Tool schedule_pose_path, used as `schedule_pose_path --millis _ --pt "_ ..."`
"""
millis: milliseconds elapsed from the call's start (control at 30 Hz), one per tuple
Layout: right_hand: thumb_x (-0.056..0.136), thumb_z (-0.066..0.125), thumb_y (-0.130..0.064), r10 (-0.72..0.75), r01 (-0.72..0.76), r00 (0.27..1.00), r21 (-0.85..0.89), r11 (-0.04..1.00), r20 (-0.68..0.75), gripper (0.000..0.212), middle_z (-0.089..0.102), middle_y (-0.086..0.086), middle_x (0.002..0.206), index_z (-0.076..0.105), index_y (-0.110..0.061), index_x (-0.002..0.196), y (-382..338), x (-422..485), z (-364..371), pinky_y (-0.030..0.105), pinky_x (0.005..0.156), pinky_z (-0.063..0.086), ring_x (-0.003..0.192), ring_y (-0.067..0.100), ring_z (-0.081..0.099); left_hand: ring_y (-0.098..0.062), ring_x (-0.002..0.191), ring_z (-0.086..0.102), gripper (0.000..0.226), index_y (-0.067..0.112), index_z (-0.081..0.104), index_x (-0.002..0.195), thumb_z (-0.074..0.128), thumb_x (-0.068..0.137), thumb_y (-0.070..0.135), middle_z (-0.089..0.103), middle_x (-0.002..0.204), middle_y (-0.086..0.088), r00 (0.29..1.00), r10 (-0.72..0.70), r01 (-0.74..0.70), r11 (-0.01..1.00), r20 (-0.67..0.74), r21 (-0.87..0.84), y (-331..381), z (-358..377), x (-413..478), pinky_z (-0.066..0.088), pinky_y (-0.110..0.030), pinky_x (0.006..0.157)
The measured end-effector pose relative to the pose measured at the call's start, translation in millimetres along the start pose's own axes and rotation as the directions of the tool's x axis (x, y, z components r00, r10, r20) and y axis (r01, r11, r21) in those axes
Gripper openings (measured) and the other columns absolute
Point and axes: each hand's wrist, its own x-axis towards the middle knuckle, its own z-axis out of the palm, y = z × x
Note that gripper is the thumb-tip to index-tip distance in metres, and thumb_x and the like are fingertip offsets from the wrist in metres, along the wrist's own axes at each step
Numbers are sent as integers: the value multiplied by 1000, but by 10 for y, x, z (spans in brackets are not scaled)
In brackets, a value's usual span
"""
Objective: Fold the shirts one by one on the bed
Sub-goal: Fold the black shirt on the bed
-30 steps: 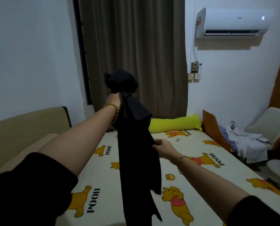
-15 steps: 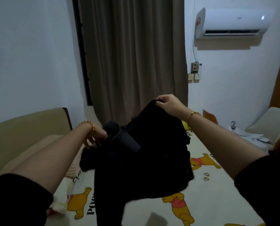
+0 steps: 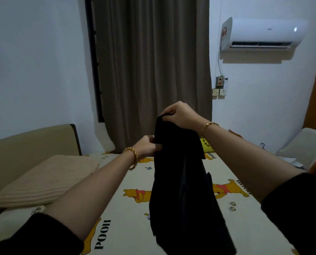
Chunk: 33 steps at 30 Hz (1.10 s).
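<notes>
step: opening out black shirt (image 3: 183, 190) over bed (image 3: 127, 218) | right hand (image 3: 177, 114): pinches top edge | left hand (image 3: 147, 147): grips side, lower | tip: find both shoulders, lay flat first

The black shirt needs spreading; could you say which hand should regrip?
Probably left: the right hand pinches the top of the black shirt, which hangs from it; the left hand grips lower.
</notes>
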Motion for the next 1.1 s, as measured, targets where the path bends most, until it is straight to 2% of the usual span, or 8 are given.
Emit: schedule_pose_path --millis 233,467,567,700,767,833,933,1100 --pt "88 65 -18 112 -48 939 197 979 -325 13 70 -7 84 76 -21 94 342 -27 -406 20 76 49 82 4 63 -22 86 63 12 21 54 84 58 86 10 57 76 3 996 57 -86 759 66 646 -492 88 -76 42 -22 63" --pt "86 65 -37 234 -230 971 70 971 -51 20 66 1 81 70 -18 87 607 -316 -712 19 62 47 74 12 62 -28 94 62 36 5 69 106 45 82 -7 69 98 -14 862 227 63 839 -454 540 -136 -598 49 45 -26 78" --pt "75 74 -45 243 -225 956 -120 967 165 32 66 -2 87 66 -21 94 624 -406 -726 20 67 49 81 10 63 -28 84 59 29 12 68 86 42 85 -2 64 88 -11 830 216 47 892 -514 450 110 -869 14 43 -26 70" --pt "81 72 -36 216 -165 976 -558 814 27 20 64 -3 80 66 -24 95 663 -334 -644 24 67 52 74 11 60 -12 69 54 16 20 61 92 45 93 16 63 93 -7 870 246 -46 904 -428 425 352 -1007 11 40 -22 59" --pt "88 64 -22 228 -236 970 -513 825 -79 8 63 0 79 68 -19 95 688 -320 -600 28 68 53 75 16 61 -9 74 54 29 22 54 96 59 86 49 60 92 2 923 282 -52 766 -263 641 374 -1001 -39 41 -22 61" --pt "89 56 -8 225 -275 960 -417 867 -165 15 62 3 82 68 -16 93 715 -325 -552 32 70 53 79 20 60 -12 81 53 59 22 46 99 68 68 67 50 92 6 923 350 28 353 -159 935 284 -1000 -56 44 -26 68" --pt "91 46 1 341 -360 928 -126 925 -148 24 57 2 84 66 -12 94 691 -364 -439 21 59 45 74 15 55 -21 85 55 36 14 47 99 69 77 32 52 96 -4 865 471 201 -13 -171 980 102 -884 -124 49 -31 72" --pt "94 38 2 477 -472 876 320 821 67 27 54 4 76 63 -6 99 703 -504 -100 21 55 36 65 12 50 -31 92 56 10 9 58 91 52 83 6 52 101 -13 881 259 255 443 -395 859 -123 -770 -226 43 -33 70"
